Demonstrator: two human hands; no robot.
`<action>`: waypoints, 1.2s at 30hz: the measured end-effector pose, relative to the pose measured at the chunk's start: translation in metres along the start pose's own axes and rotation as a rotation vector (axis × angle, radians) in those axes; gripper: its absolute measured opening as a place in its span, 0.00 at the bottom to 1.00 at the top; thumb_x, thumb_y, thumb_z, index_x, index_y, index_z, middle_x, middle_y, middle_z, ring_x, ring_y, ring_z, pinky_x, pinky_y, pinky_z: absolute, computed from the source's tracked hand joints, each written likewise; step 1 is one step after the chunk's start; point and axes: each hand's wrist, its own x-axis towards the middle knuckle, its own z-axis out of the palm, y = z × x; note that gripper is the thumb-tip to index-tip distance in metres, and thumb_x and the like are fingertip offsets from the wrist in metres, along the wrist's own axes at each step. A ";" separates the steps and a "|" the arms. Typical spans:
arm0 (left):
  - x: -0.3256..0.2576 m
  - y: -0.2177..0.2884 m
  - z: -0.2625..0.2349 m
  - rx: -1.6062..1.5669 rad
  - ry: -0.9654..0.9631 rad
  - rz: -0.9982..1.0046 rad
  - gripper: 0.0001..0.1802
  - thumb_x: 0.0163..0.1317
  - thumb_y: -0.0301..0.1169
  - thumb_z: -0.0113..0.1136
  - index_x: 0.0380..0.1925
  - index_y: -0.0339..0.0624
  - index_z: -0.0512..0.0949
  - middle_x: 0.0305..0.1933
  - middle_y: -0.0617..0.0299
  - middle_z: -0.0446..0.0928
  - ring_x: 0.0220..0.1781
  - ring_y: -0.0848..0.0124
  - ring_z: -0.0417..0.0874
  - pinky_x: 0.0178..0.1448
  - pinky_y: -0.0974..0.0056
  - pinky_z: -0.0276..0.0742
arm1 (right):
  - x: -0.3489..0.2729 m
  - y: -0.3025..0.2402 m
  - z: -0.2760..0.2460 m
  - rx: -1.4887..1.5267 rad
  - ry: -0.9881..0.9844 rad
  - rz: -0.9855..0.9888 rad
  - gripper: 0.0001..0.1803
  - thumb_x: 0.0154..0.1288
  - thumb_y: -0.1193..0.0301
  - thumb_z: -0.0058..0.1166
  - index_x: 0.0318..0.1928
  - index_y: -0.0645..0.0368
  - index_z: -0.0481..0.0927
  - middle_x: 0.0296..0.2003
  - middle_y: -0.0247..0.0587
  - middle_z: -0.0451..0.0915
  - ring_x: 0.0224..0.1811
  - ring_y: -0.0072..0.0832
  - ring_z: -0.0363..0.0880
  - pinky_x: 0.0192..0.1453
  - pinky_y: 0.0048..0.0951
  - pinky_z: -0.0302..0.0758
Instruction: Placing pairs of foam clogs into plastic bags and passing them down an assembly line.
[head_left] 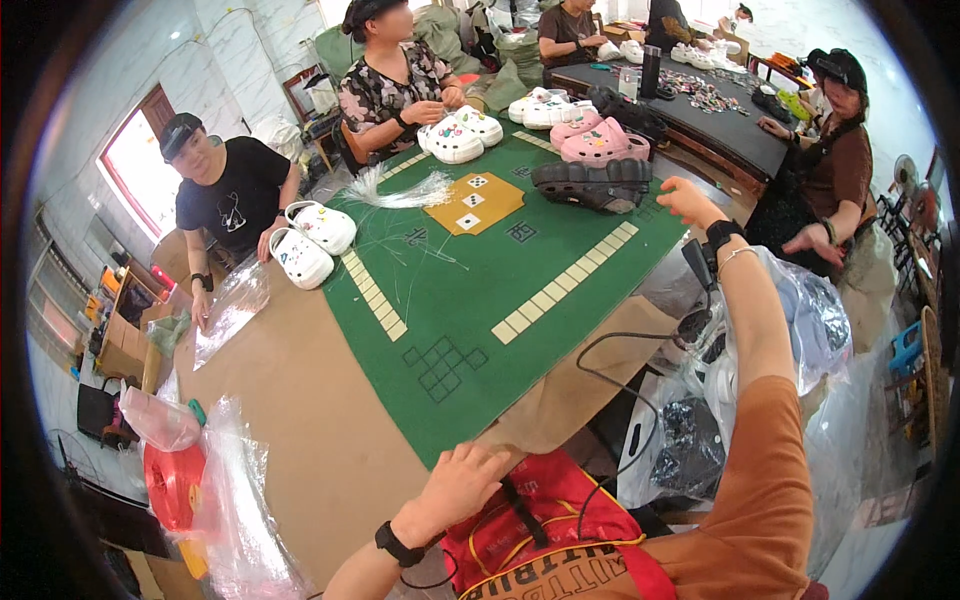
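My left hand (462,486) rests at the near table edge by the green mat's corner, its fingers laid flat with nothing in them. My right hand (690,203) reaches out over the mat's right edge, fingers partly bent and apart, with no object visible in it. Just left of it is a pair of black clogs (592,186) with thick soles, apart from the fingers. Behind those stand pink clogs (602,142) and white clogs (548,108). The green mat (455,315) has a printed pattern of tiles and dice.
Clear plastic strands (402,188) lie on the mat. A person at left handles a clear plastic bag (232,312) beside white clogs (312,243). Plastic sleeves (238,500) and a red roll (172,485) are at lower left. A black cable (640,385) hangs by my right arm.
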 end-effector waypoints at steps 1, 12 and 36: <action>0.005 -0.004 0.002 0.000 0.007 -0.004 0.27 0.54 0.37 0.58 0.56 0.52 0.65 0.55 0.55 0.66 0.56 0.55 0.66 0.51 0.53 0.69 | 0.017 0.012 0.007 -0.003 0.001 -0.008 0.27 0.52 0.61 0.59 0.53 0.50 0.68 0.40 0.35 0.75 0.37 0.31 0.77 0.37 0.36 0.75; 0.036 -0.048 0.027 -0.032 -0.083 -0.211 0.49 0.47 0.52 0.60 0.67 0.60 0.46 0.71 0.46 0.35 0.70 0.40 0.38 0.58 0.23 0.45 | 0.109 0.001 0.089 -0.704 0.222 -0.146 0.39 0.49 0.68 0.56 0.63 0.40 0.55 0.59 0.45 0.57 0.61 0.51 0.59 0.52 0.60 0.65; 0.051 -0.063 0.003 -0.418 0.469 -0.170 0.35 0.55 0.37 0.57 0.62 0.45 0.56 0.66 0.43 0.52 0.64 0.45 0.57 0.62 0.48 0.61 | -0.039 -0.192 0.143 -0.351 -0.736 -0.748 0.28 0.52 0.56 0.51 0.51 0.61 0.73 0.32 0.47 0.79 0.31 0.33 0.78 0.35 0.32 0.74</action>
